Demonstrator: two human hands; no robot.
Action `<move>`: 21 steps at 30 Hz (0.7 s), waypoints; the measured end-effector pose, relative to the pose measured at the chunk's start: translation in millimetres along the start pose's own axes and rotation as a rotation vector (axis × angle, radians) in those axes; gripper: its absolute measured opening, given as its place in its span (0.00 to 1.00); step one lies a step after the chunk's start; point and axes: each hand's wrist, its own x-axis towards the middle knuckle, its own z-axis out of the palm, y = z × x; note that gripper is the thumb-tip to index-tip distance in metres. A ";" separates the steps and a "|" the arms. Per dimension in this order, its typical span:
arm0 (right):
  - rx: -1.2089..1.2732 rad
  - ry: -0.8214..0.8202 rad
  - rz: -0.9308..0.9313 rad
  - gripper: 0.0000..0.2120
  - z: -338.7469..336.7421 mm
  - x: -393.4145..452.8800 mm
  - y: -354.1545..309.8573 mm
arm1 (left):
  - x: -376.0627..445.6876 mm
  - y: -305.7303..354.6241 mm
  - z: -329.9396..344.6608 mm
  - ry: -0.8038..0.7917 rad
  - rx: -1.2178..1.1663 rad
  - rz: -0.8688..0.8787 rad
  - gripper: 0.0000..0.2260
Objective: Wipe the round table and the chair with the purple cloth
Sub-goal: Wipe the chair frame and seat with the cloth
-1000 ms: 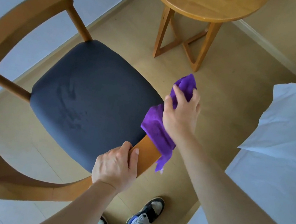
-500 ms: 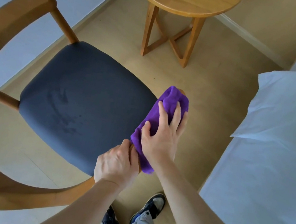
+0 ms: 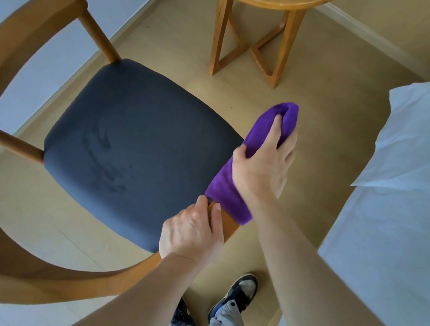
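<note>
- No readable text, label, brand, number or sign appears anywhere in the head view.

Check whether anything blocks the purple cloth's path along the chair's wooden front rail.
Only the left hand, which grips the chair's wooden front rail just below the purple cloth held by the right hand. Nothing else visible stands in the way.
</note>
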 end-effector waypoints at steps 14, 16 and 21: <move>-0.207 -0.217 0.009 0.18 -11.0 70.9 -24.6 | -2.3 0.4 -4.1 0.022 0.007 0.008 0.16; -0.242 -0.185 -0.094 0.14 -11.2 68.1 -22.8 | -2.1 0.4 -4.5 0.017 0.009 0.008 0.16; -0.221 -0.041 -0.338 0.21 -8.5 0.3 7.8 | -1.5 1.8 -6.9 0.001 0.005 0.008 0.15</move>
